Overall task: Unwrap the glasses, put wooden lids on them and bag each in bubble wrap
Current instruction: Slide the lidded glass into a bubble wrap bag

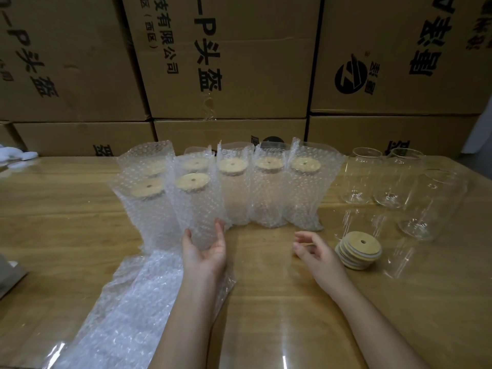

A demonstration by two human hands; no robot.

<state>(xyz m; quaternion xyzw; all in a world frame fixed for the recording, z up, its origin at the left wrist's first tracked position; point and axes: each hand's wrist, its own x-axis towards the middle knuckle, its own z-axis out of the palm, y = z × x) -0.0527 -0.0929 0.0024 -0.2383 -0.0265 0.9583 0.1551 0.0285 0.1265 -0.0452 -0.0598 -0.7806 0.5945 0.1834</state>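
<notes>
Several glasses with wooden lids stand in bubble-wrap bags in a row across the wooden table (pixel 266 288). My left hand (pixel 205 251) holds the base of the front bagged glass (pixel 198 203), thumb on its left and fingers on its right. My right hand (pixel 314 251) hovers over the table with loosely curled fingers and holds nothing. Just right of it lies a stack of wooden lids (pixel 358 250) with centre holes. Three bare glasses (pixel 386 179) stand at the right without lids. A pile of empty bubble-wrap bags (pixel 127 304) lies under my left forearm.
Stacked cardboard boxes (pixel 229 62) form a wall right behind the table. A white cloth (pixel 16 154) lies at the far left edge. A grey object (pixel 8 275) juts in at the left edge.
</notes>
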